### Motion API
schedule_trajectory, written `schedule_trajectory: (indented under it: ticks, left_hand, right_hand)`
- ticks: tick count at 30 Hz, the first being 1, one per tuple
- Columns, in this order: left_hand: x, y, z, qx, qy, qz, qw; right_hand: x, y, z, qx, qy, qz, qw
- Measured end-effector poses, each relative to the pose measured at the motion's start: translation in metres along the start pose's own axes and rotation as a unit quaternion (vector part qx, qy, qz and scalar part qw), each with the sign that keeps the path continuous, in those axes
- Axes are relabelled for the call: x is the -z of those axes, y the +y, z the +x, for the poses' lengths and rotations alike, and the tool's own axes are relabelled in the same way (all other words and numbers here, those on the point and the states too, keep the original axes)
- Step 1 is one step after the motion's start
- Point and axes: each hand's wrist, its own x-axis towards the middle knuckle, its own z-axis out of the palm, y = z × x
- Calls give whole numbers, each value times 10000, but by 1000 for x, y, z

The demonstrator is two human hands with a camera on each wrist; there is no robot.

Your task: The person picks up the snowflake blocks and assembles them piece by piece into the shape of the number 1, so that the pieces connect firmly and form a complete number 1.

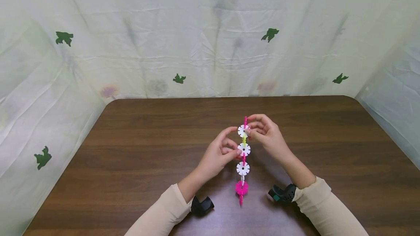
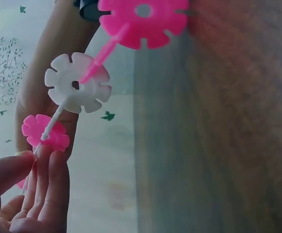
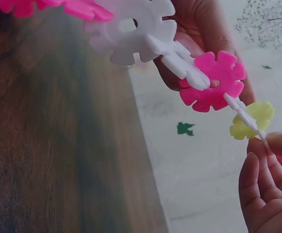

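A chain of notched, flower-shaped plastic discs runs down in front of me, each slotted crosswise into its neighbour. My right hand (image 1: 267, 134) pinches the uppermost face-on white disc (image 1: 241, 131), just under a pink disc (image 1: 245, 120) seen edge-on. A yellow disc (image 3: 263, 114) links it to the white disc (image 1: 244, 149) that my left hand (image 1: 219, 154) pinches between thumb and fingers. Below the hands follow another white disc (image 1: 243, 169) and a face-on pink disc (image 1: 241, 187), with an edge-on pink disc (image 1: 241, 200) at the bottom end. Fingertips partly hide the gripped discs.
A brown wooden table (image 1: 147, 130) lies beneath the hands. Pale cloth (image 1: 197, 39) with green leaf-like patches hangs behind it and along both sides. Black wrist devices (image 1: 202, 206) are strapped at both sleeve cuffs, low over the table.
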Motion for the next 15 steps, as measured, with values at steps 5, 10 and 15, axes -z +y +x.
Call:
schedule_trajectory:
  ticks: [5,10,15]
  left_hand:
    - [-2,-6,1,117,149,-200,9996]
    - [0,-24,5,190,149,-382,9990]
    - [3,-48,10,398,167,-516,9977]
  right_hand:
    - [-2,9,3,-54,-11,-89,9999]
    - [-3,20,5,-264,9,-229,9994]
    - [-3,33,6,-557,-8,-112,9984]
